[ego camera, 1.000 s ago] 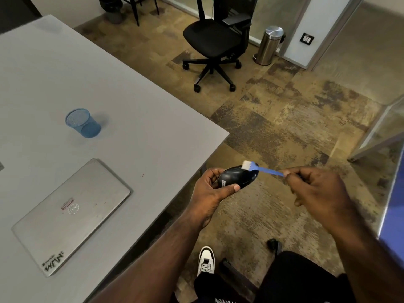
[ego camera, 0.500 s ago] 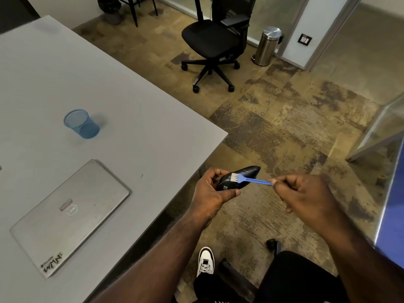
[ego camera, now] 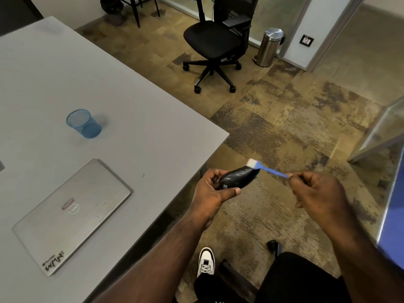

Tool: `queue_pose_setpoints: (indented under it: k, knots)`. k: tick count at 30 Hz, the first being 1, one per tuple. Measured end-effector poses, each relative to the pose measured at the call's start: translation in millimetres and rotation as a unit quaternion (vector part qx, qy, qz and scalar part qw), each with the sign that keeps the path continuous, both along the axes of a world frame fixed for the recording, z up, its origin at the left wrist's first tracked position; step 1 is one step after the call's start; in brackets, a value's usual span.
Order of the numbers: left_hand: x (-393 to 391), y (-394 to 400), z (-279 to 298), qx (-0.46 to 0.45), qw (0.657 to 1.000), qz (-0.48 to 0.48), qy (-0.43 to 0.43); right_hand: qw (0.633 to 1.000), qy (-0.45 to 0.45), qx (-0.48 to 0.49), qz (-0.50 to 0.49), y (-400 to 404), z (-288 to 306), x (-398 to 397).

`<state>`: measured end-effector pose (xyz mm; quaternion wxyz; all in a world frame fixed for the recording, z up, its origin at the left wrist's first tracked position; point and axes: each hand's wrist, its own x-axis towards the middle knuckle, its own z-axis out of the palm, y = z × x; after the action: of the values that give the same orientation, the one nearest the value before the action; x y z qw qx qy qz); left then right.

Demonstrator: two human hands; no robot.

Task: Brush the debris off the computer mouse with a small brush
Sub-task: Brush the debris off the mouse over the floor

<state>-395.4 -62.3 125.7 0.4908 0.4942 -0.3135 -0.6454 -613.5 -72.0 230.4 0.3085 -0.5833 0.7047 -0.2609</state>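
Note:
My left hand (ego camera: pixel 211 191) grips a black computer mouse (ego camera: pixel 237 177) in the air, just off the corner of the grey table (ego camera: pixel 131 101), over the carpet. My right hand (ego camera: pixel 317 189) pinches the end of a small blue brush (ego camera: pixel 270 170) by its thin handle. The brush's white bristles (ego camera: pixel 251 163) rest at the upper right tip of the mouse. My left thumb lies under the mouse's near side and the fingers wrap its far side.
On the table lie a shut silver laptop (ego camera: pixel 72 213) and a blue mesh cup (ego camera: pixel 84 123). A black office chair (ego camera: pixel 214 47) and a steel bin (ego camera: pixel 270 47) stand on the carpet beyond. A glass panel (ego camera: pixel 378 136) is at right. My shoe (ego camera: pixel 205 262) shows below.
The brush swept from the mouse's tip down to its middle, then back out to the upper right tip. My right hand moved right again. The left hand kept the mouse nearly still.

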Motion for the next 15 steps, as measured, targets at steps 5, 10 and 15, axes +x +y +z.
queue_pose_setpoints:
  k: [5, 10, 15]
  knots:
    - [7, 2, -3, 0.052, 0.991, 0.041, 0.12, 0.996, -0.067, -0.026, -0.06, -9, -5, -18]
    - [4, 1, -2, 0.089, 0.97, 0.03, 0.226, 0.994, -0.11, 0.014, 0.003, -5, -13, -4]
    - [8, 1, -2, 0.12, 0.941, 0.041, 0.315, 0.993, -0.084, 0.005, -0.08, -11, -15, -19]
